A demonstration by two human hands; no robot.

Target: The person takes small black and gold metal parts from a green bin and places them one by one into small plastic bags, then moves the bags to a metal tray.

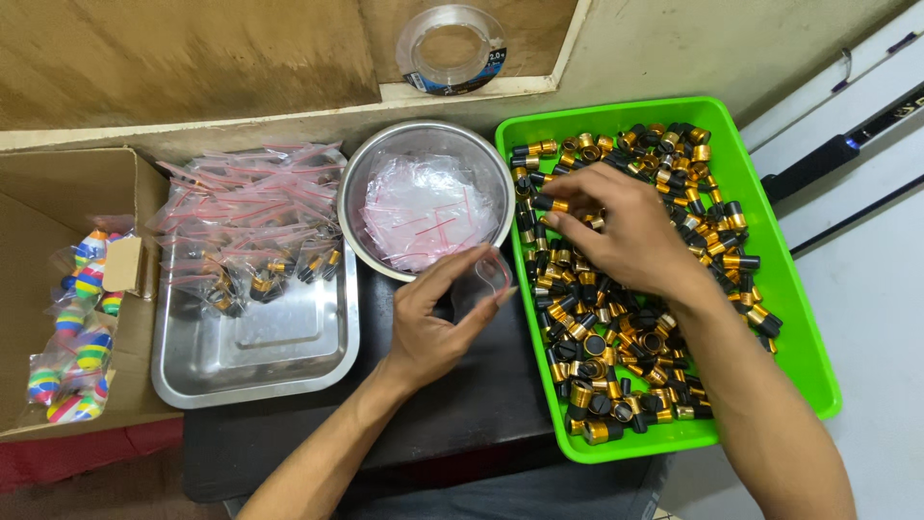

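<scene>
Over the green plastic tray [770,250], right hand [626,236] pinches a ringed cap [551,204]; left hand [433,323] grips a clear bag [491,274].

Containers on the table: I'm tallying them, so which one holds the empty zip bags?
The round steel bowl in the middle. The flat steel tray holds filled bags; the green tray holds loose black-and-gold caps.

Bare dark tabletop [462,404] between trays [289,356]

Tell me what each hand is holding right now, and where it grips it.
The left hand holds a small clear zip bag by its edge, between thumb and fingers. The right hand pinches a black-and-gold cap at its fingertips, over the green tray.
</scene>
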